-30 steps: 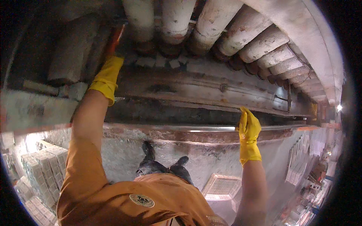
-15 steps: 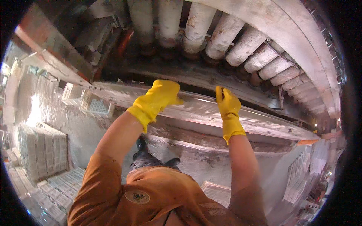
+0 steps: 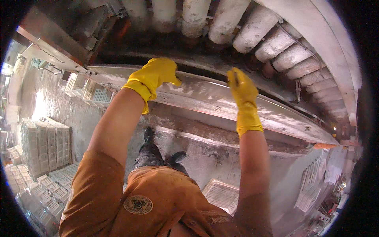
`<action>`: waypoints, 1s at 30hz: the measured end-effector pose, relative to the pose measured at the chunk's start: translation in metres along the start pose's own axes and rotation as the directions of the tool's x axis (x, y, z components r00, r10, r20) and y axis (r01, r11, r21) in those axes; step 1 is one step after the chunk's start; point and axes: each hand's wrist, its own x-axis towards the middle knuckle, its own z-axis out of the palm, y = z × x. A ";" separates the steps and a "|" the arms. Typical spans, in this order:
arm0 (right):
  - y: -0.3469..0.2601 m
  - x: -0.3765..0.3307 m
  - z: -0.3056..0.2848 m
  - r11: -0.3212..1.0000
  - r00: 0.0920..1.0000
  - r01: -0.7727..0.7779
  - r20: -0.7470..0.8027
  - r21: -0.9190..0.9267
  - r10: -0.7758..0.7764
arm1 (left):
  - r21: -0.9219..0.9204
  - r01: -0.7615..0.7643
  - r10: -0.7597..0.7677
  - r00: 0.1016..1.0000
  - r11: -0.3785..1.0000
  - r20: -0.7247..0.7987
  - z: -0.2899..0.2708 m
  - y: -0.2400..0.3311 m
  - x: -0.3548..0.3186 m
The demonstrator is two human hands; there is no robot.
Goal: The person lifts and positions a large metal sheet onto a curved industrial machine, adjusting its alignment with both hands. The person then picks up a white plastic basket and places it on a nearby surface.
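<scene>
A long, wet metal panel [image 3: 205,96] runs across in front of me, below a row of pale rollers or pipes. My left hand [image 3: 156,75], in a yellow rubber glove, is closed over its upper edge. The thumb lies on the near side, while the other fingers are mostly hidden behind the edge. Farther right, my right hand [image 3: 244,87], gloved the same way, has its fingers bent at that edge; they are slightly blurred. A dark gap shows behind the panel, between it and the machine.
Thick, frosted-looking rollers or pipes [image 3: 227,19] line the machine beneath a curved metal rim [image 3: 331,35]. White crates [image 3: 45,146] are stacked at left, with more crates [image 3: 94,93] beyond. A shallow crate [image 3: 223,193] lies on the wet floor [image 3: 197,158] by my legs.
The view has shifted, and both hands and the panel appear higher in it. The panel's face shows broader. Both hands stay at its upper edge.
</scene>
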 end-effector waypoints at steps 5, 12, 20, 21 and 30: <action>0.056 0.018 -0.032 0.943 0.933 -0.321 0.144 -0.081 0.330 | 0.048 0.021 -0.024 0.997 0.999 0.068 -0.003 -0.004 0.004; 0.069 0.029 -0.026 0.820 0.811 -0.543 0.141 -0.179 0.568 | 0.000 -0.026 0.025 0.986 1.000 0.162 -0.005 -0.002 0.011; 0.074 0.029 -0.020 0.794 0.796 -0.601 0.017 -0.086 0.605 | -0.032 -0.181 0.183 0.977 0.983 0.111 0.007 -0.009 0.021; 0.072 0.029 -0.019 0.794 0.795 -0.605 0.017 -0.057 0.606 | -0.031 -0.188 0.190 0.976 0.982 0.108 0.009 -0.010 0.024; 0.121 0.018 -0.005 0.836 0.844 -0.535 -0.118 -0.123 0.523 | -0.106 -0.297 0.304 0.950 0.949 0.063 0.010 -0.011 0.025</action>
